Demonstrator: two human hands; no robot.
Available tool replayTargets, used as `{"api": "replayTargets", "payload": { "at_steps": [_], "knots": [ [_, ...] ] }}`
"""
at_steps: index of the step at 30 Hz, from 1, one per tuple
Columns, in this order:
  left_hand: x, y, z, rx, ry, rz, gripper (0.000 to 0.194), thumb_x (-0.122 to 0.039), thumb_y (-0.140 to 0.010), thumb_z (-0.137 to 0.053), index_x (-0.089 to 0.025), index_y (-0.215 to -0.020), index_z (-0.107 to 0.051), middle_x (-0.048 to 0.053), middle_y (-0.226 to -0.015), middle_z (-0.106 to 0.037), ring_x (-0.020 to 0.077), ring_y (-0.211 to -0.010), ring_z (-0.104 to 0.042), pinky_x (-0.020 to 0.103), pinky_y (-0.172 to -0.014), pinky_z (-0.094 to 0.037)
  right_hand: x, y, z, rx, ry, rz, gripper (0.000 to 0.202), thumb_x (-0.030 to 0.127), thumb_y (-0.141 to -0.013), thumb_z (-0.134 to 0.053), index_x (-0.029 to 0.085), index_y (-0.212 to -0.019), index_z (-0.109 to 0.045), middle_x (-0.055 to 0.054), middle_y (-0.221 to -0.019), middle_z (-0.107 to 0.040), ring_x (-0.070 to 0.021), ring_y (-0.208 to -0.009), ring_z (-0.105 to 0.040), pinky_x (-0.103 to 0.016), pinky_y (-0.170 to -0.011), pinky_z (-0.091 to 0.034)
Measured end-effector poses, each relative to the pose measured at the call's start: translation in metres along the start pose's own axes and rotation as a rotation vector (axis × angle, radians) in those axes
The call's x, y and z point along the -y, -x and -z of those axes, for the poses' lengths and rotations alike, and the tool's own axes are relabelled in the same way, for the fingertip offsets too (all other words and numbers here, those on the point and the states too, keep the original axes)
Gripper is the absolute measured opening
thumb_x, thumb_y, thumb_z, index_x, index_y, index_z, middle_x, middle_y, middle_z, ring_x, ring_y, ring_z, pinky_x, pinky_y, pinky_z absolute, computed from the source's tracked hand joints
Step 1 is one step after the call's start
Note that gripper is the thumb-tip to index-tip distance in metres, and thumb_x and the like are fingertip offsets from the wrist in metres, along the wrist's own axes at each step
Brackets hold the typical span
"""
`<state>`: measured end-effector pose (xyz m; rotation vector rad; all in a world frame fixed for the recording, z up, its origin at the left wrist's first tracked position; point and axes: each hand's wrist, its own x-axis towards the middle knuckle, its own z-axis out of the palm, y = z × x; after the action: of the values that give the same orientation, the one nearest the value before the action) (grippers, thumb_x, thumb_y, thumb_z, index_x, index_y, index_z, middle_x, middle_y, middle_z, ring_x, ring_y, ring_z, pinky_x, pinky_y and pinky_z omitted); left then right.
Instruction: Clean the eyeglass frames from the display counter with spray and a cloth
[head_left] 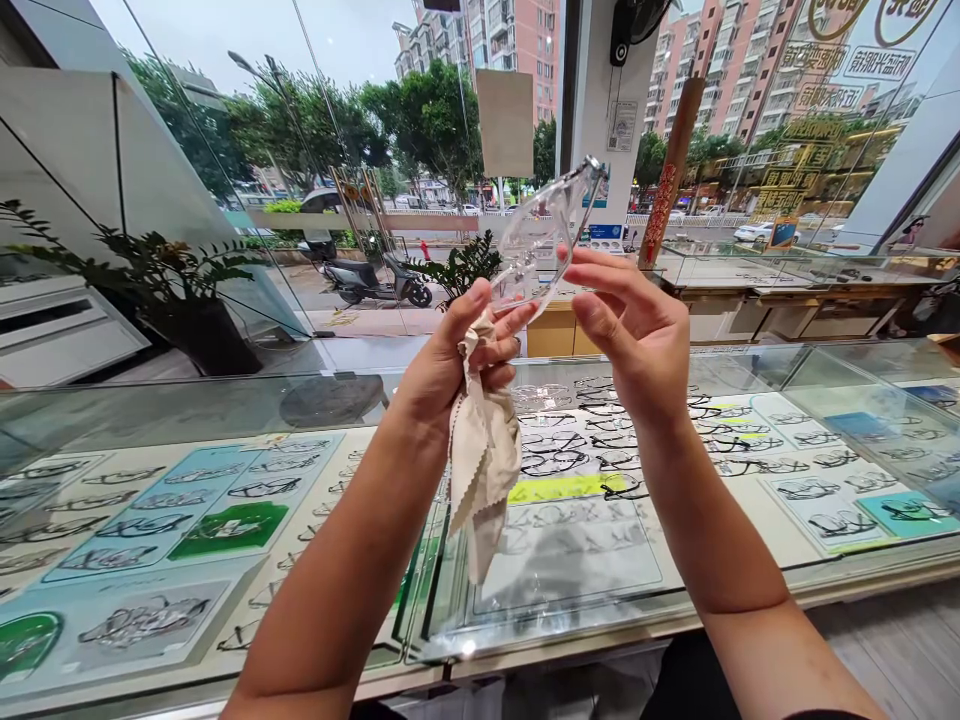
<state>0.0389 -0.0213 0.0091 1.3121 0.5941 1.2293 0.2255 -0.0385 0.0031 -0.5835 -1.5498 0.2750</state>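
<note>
A pair of clear-framed eyeglasses (536,245) is held up over the counter, tilted, with one hinge corner pointing up. My left hand (461,350) is closed on the lower side of the frame. A cream cleaning cloth (487,450) with zigzag edges is bunched in that same hand and hangs below it. My right hand (637,330) is beside the eyeglasses, fingers stretched out and thumb apart. Its fingertips reach the right edge of the frame; whether they press on it I cannot tell.
Below my hands runs a glass display counter (570,590) with rows of eyeglasses inside. A dark round stool (334,400) stands behind it. Potted plants (202,290) are at the window, and another display case (787,275) is at the far right. A scooter (375,280) is parked outside.
</note>
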Motion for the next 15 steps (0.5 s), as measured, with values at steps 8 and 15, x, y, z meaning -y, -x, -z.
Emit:
{"api": "replayTargets", "payload": {
  "at_steps": [8,15],
  "knots": [
    [0.0058,-0.0032,0.0014,0.165,0.241,0.293,0.05,-0.063,-0.076,-0.087,-0.02,-0.095,-0.071,-0.001,-0.079,-0.065,0.0,-0.044,-0.018,0.015,-0.039,-0.03,-0.0019,0.0047,-0.0022,0.021,0.004,0.013,0.012,0.046,-0.096,-0.075,0.036,-0.101,-0.081,-0.003,-0.124,-0.075,-0.0333,-0.135,-0.065,-0.06,-0.099,-0.061],
    [0.0099,-0.0001,0.0023,0.118,0.016,0.238,0.057,-0.075,-0.077,-0.078,-0.021,-0.092,-0.069,0.003,-0.077,-0.064,0.0051,-0.045,-0.032,0.023,-0.04,-0.028,0.0,0.0051,-0.0011,-0.013,-0.06,0.018,0.012,0.046,-0.094,-0.078,0.035,-0.096,-0.081,-0.004,-0.118,-0.075,-0.0312,-0.126,-0.069,-0.055,-0.096,-0.063]
  ]
}}
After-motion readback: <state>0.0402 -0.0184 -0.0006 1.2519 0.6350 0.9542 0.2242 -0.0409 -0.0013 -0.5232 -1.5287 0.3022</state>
